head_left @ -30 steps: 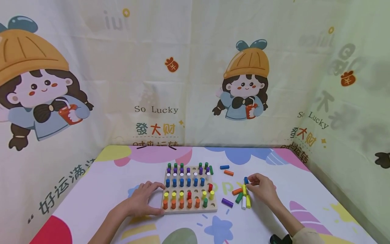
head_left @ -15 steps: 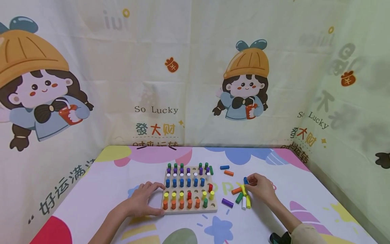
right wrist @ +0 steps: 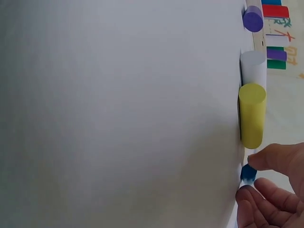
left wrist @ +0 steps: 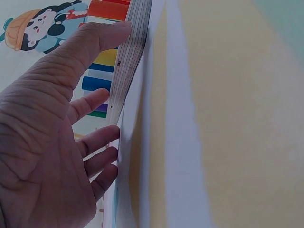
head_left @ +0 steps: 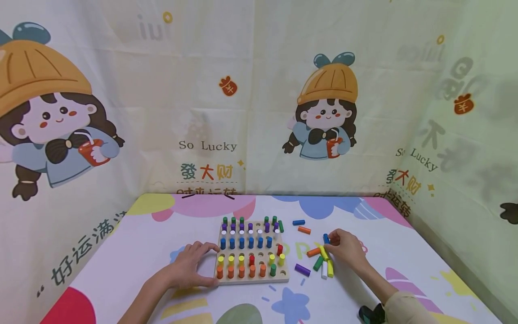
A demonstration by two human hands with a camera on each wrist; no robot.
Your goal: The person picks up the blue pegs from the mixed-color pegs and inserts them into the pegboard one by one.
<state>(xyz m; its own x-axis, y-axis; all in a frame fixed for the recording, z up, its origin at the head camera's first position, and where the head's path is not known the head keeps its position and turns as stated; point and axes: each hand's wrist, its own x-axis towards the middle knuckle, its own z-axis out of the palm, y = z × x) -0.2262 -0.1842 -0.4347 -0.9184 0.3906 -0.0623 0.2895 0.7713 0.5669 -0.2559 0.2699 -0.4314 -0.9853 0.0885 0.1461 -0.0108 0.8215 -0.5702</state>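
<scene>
A wooden pegboard (head_left: 252, 281) carries rows of coloured pegs in the head view. My left hand (head_left: 189, 266) rests against its left edge, thumb at the near corner and index finger farther back; the left wrist view shows the thumb (left wrist: 107, 35) touching the board's side, the fingers loosely spread. To the right of the board my right hand (head_left: 349, 248) pinches a blue peg (head_left: 326, 239) between thumb and fingers, low at the table. Close by lie a yellow peg (head_left: 323, 253), an orange peg (head_left: 313, 252), a green peg (head_left: 318, 263) and a white peg (head_left: 324, 270).
A purple peg (head_left: 302, 270) lies between board and pile. Farther back are another blue peg (head_left: 298, 222) and another orange peg (head_left: 304, 230). A green peg (head_left: 281, 226) leans by the board's far right corner. A dark object (head_left: 371, 314) sits near my right sleeve.
My right hand has shifted very slightly left at the blue peg, and the neighbouring yellow and orange pegs have been nudged a little. My left hand and the board stay put.
</scene>
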